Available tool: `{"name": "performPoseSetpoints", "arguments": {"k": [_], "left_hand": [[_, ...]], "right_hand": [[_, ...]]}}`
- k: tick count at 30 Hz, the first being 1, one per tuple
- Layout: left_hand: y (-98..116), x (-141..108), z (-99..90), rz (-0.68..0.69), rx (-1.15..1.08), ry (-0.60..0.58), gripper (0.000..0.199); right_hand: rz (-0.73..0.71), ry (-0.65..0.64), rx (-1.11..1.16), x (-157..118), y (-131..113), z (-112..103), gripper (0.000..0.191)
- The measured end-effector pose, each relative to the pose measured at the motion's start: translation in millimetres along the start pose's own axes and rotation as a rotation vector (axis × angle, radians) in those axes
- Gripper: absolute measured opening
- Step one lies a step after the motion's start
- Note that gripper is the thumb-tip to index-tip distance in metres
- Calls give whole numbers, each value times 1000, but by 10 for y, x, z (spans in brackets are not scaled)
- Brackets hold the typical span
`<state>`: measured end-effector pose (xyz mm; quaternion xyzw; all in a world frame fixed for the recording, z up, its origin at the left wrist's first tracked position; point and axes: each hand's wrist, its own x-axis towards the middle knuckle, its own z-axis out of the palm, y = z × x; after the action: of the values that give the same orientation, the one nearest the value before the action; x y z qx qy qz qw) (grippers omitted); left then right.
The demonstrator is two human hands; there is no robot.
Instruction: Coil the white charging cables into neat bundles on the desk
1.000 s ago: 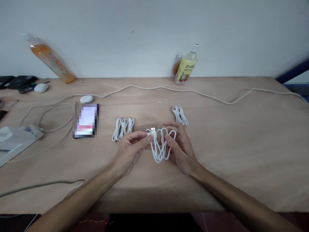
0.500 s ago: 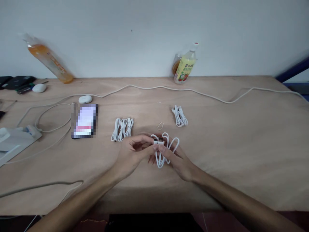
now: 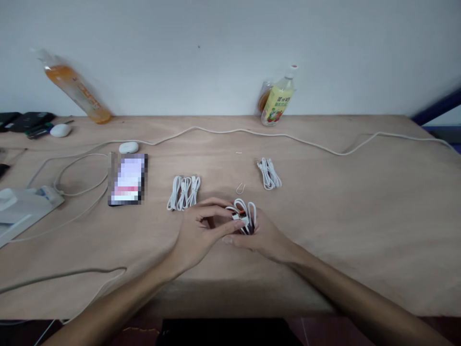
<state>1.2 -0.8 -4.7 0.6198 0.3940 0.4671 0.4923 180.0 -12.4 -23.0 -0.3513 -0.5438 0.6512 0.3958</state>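
Observation:
Between my hands is a white charging cable [image 3: 251,211], folded into loops, with its plug ends side by side. My left hand [image 3: 203,230] pinches the plugs between thumb and fingers. Around the looped part, my right hand [image 3: 268,238] is closed, its thumb pointing left below the plugs; its other fingers are mostly hidden behind the loops. Left of my left hand lie several bundled white cables [image 3: 183,193] in a row. Another bundled white cable [image 3: 269,174] rests beyond my right hand. A small bent white tie [image 3: 240,188] is on the table just past the held cable.
A phone [image 3: 127,180] and a white earbud case [image 3: 128,147] lie to the left. A long white cord [image 3: 237,130] crosses the table's rear. An orange drink bottle [image 3: 77,93] and a yellow drink bottle [image 3: 279,101] lean at the wall. A white power strip [image 3: 29,211] sits far left.
My right hand has closed around the cable's loops, which are gathered tighter and more upright. Its thumb has moved from the plugs to below them. My left hand still pinches the plugs.

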Motion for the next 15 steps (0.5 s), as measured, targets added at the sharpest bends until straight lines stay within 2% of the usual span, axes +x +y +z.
{"name": "performPoseSetpoints", "arguments": {"k": [5,7,12,15], "left_hand": [[-30,-32,-6,157,102,-11,13],[-28,-54,-8,161,140,-3,18],[-28,-85,-13,125,147,48,51],[-46,-79,-5,94,114,19,56]], "right_hand": [[63,-32,25,-3,33,-26,21],[124,-72,60,-18,79,-37,25],[194,-129,117,-56,135,-43,38],[214,-174,129,-80,132,-41,38]]}}
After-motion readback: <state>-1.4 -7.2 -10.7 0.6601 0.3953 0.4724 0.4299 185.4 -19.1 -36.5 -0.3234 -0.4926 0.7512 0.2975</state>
